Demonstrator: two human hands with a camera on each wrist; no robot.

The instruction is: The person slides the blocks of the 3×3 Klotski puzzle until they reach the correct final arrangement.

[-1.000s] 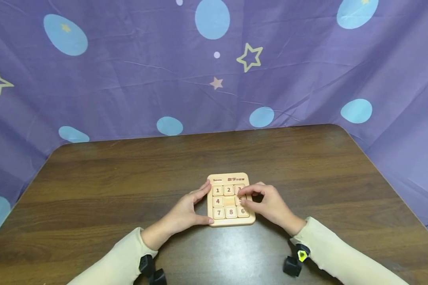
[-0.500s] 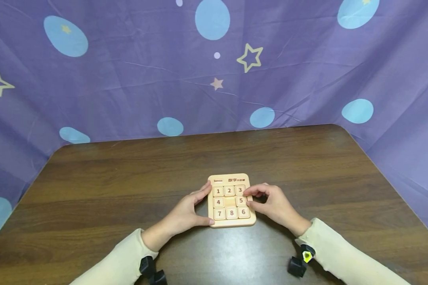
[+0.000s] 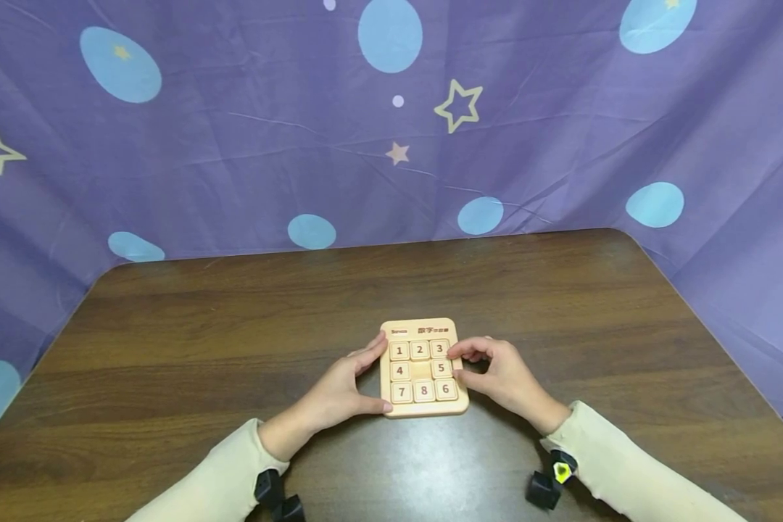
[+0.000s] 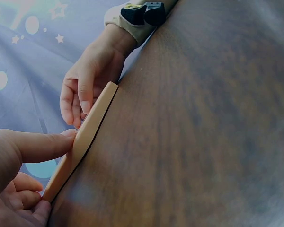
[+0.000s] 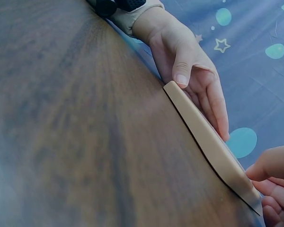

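A light wooden number slide puzzle (image 3: 424,409) lies flat on the brown table. Its rows read 1, 2, 3, then 4, a gap, 5, then 7, 8, 6; the gap (image 3: 420,370) is in the centre. My left hand (image 3: 335,390) holds the puzzle's left side, thumb at the near corner and fingers along the upper edge. In the left wrist view that thumb (image 4: 49,145) presses on the puzzle's side. My right hand (image 3: 501,372) is at the right border, thumb and index finger apart beside the 5 tile (image 3: 441,368), the other fingers loosely bent.
The wooden table (image 3: 235,312) extends around the puzzle on all sides. Behind it hangs a purple cloth (image 3: 248,145) with stars and blue spots. Black wrist devices (image 3: 544,489) sit below the pale sleeves (image 3: 626,464).
My right hand has drawn back rightward from over the 3 and 5 tiles to the puzzle's right border. The left hand and the tile order look the same.
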